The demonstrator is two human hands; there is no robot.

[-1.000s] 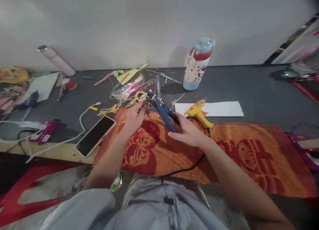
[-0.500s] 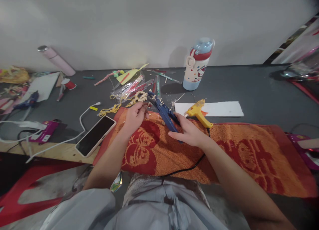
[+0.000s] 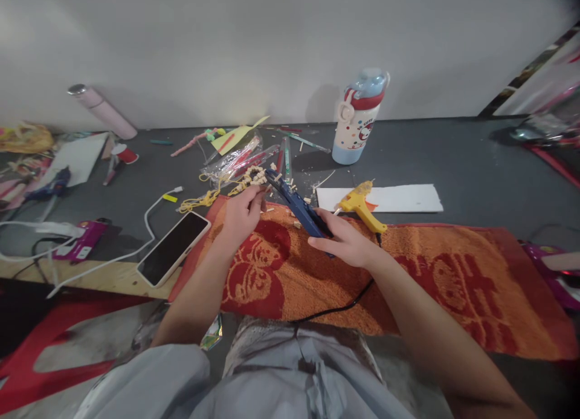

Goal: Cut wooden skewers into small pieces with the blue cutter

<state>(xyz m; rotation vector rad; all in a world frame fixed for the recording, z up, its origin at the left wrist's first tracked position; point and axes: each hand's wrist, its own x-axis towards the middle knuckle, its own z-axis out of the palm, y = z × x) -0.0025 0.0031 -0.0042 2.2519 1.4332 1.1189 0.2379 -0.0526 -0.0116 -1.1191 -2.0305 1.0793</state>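
Left hand [image 3: 244, 212]: back of hand up, forearm in from 7 o'clock, fingertips pinched near the nose of the blue tool [image 3: 296, 204]; can't tell what's in them. Tool: over the towel [image 3: 317, 289] edge, nose at 10-11 o'clock, pale bits [image 3: 307, 200] around. Right hand [image 3: 341, 240]: clamped on handles, forearm from 4-5 o'clock. Likely snipping; next cut calls for easing grip, feeding stock.

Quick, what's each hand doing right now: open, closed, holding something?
Left hand: pinched closed; anything held is too small to tell.
Right hand: closed around the blue hand tool.
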